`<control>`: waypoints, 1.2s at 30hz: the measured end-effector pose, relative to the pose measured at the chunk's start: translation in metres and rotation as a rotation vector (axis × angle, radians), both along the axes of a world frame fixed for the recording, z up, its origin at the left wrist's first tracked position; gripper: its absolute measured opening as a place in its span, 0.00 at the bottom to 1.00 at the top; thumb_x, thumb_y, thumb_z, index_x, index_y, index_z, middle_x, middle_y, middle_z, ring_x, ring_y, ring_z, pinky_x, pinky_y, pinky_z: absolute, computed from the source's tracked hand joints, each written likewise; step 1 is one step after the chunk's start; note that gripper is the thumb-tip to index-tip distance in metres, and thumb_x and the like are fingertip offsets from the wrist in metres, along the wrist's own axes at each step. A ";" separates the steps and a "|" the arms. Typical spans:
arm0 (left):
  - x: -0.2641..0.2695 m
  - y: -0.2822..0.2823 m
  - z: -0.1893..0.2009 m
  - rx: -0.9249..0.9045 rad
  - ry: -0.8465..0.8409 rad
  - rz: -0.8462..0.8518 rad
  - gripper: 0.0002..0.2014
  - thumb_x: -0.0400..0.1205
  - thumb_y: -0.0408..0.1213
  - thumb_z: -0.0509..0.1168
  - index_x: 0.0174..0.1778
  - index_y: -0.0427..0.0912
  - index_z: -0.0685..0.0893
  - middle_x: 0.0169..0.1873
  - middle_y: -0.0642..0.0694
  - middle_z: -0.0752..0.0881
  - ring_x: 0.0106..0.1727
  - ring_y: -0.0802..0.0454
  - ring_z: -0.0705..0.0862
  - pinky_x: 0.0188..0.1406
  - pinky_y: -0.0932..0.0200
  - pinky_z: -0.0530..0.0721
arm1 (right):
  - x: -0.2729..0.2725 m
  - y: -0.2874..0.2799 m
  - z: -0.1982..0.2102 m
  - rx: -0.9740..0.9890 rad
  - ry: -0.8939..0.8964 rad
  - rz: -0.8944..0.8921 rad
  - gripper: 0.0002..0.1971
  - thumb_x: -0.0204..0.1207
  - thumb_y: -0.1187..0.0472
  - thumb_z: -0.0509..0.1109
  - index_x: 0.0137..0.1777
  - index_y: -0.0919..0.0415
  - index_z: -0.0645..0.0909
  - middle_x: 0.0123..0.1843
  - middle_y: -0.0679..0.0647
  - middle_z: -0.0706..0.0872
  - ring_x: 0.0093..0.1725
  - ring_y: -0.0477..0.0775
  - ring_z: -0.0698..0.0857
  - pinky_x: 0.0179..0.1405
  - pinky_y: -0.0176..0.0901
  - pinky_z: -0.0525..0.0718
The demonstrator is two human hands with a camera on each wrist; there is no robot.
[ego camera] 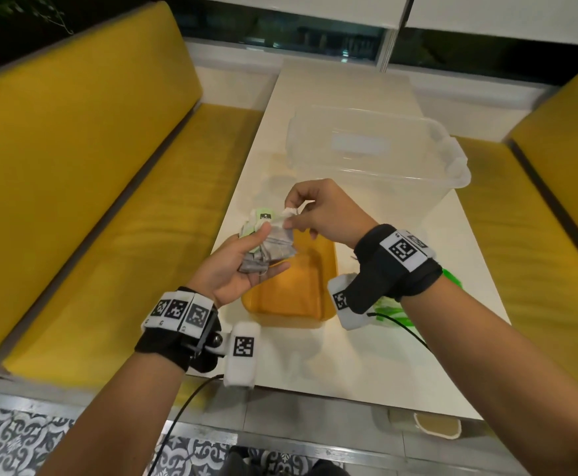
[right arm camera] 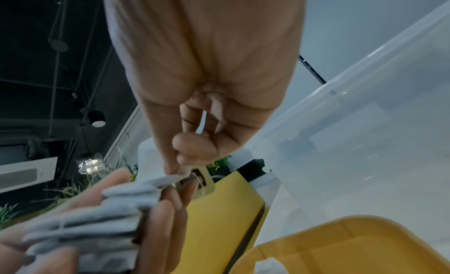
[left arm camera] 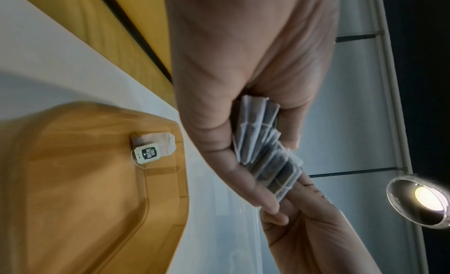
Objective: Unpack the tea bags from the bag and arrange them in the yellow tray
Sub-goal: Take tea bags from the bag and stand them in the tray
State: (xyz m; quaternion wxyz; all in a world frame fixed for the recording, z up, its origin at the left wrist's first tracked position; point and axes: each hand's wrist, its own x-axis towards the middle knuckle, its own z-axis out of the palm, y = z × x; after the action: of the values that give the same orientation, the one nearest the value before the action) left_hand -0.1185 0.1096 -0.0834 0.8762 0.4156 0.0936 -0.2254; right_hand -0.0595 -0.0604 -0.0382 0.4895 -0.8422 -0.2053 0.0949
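My left hand (ego camera: 262, 247) grips a stack of grey tea bags (ego camera: 275, 250) with green tags, palm up, above the far left corner of the yellow tray (ego camera: 294, 290). My right hand (ego camera: 292, 218) pinches the top tea bag (ego camera: 286, 214) of the stack between thumb and forefinger. The left wrist view shows the fanned stack (left arm camera: 263, 143) in my fingers and one tea bag (left arm camera: 153, 147) lying in the tray (left arm camera: 85, 182). The right wrist view shows the pinch on the tea bag's corner (right arm camera: 179, 175). A green and clear plastic bag (ego camera: 389, 309) lies under my right wrist.
A large clear plastic bin (ego camera: 377, 156) stands on the white table (ego camera: 366, 365) just beyond the tray. Yellow bench cushions (ego camera: 92, 207) flank the table on both sides. Black cables hang from both wrist cameras near the table's front edge.
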 end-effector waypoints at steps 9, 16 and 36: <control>0.009 -0.009 -0.004 -0.022 0.107 0.070 0.08 0.84 0.31 0.61 0.55 0.39 0.84 0.45 0.41 0.88 0.38 0.51 0.89 0.29 0.63 0.87 | -0.003 -0.025 -0.001 0.067 0.072 0.020 0.16 0.71 0.83 0.63 0.32 0.64 0.82 0.46 0.59 0.85 0.40 0.47 0.84 0.40 0.43 0.88; 0.015 -0.019 0.001 0.186 0.015 -0.064 0.08 0.74 0.33 0.71 0.49 0.41 0.86 0.40 0.44 0.88 0.37 0.54 0.85 0.23 0.67 0.81 | 0.004 -0.035 -0.004 0.055 0.037 0.117 0.15 0.70 0.84 0.63 0.31 0.66 0.82 0.50 0.64 0.87 0.45 0.40 0.84 0.50 0.46 0.86; 0.020 -0.023 -0.013 0.411 -0.117 0.201 0.08 0.74 0.30 0.76 0.44 0.47 0.86 0.33 0.49 0.88 0.37 0.53 0.85 0.28 0.62 0.80 | 0.005 -0.013 -0.004 -0.236 0.005 -0.080 0.13 0.72 0.61 0.79 0.48 0.71 0.86 0.34 0.59 0.86 0.28 0.47 0.86 0.26 0.39 0.87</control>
State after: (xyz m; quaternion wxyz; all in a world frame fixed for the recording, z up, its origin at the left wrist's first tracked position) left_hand -0.0982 0.0864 -0.0964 0.7952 0.5861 0.1273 -0.0889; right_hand -0.0541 -0.0738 -0.0426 0.3907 -0.9013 -0.1576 0.1007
